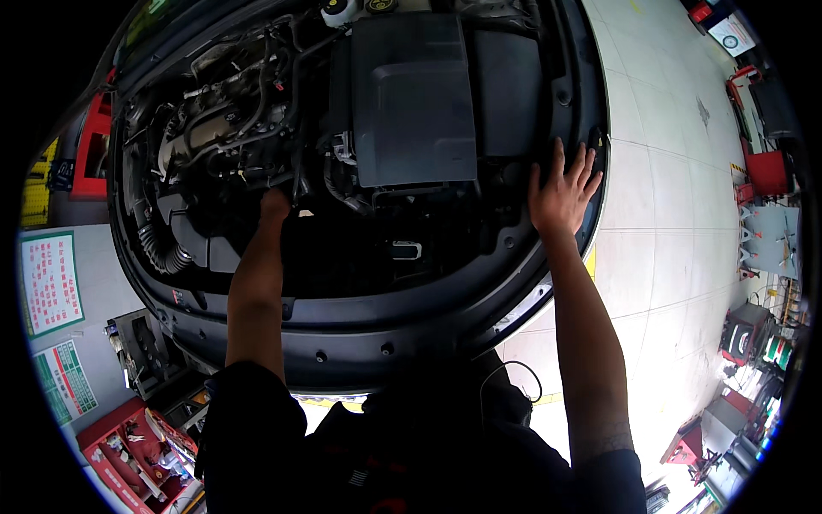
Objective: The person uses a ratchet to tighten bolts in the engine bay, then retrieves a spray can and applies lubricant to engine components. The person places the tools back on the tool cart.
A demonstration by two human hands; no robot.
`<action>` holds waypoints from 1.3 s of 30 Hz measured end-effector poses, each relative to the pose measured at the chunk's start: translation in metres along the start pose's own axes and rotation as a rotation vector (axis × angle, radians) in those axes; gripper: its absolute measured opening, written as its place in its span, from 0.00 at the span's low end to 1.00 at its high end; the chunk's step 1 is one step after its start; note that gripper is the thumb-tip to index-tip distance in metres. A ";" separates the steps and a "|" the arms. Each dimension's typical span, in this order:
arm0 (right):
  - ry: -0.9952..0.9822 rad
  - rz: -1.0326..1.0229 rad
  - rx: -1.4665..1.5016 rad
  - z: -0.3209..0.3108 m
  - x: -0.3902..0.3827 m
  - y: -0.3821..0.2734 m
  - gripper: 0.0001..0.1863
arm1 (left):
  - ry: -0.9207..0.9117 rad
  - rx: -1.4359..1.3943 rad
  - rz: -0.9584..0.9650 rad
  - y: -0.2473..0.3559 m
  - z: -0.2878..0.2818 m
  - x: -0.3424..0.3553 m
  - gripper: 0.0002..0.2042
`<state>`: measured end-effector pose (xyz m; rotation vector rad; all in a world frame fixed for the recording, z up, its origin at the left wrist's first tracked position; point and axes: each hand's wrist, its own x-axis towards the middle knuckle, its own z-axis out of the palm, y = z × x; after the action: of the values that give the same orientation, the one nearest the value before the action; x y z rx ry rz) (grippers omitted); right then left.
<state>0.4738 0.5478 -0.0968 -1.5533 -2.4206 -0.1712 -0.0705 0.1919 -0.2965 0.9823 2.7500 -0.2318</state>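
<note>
I lean over the front of a car with its engine bay uncovered. My left hand reaches down into the bay beside the engine; its fingers are hidden among dark hoses and parts, so what they touch cannot be seen. Flat on the black trim along the bay's right edge rests my right hand, fingers spread and holding nothing. Between the two hands sits a large black box-shaped cover. A ribbed black air hose curves at the left front of the bay.
The black front panel of the car runs across before my body. Pale tiled floor lies to the right, with red and grey workshop equipment along its far side. At the lower left stands a red tool tray holding loose tools.
</note>
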 end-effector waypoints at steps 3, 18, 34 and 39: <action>0.001 -0.006 0.000 -0.001 0.000 -0.002 0.33 | 0.097 0.157 0.143 -0.020 0.016 0.011 0.14; 0.009 0.011 -0.052 0.004 -0.002 -0.001 0.34 | -0.020 0.347 0.160 -0.009 0.004 0.025 0.25; 0.016 -0.002 -0.081 0.009 -0.003 0.001 0.35 | -0.265 0.256 -0.027 0.001 -0.008 0.025 0.21; 0.030 -0.009 -0.094 0.013 -0.002 0.006 0.35 | 0.007 0.328 0.071 0.031 -0.028 0.004 0.19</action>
<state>0.4779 0.5518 -0.1102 -1.5677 -2.4285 -0.3128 -0.0576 0.2244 -0.2725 1.1554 2.7297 -0.6862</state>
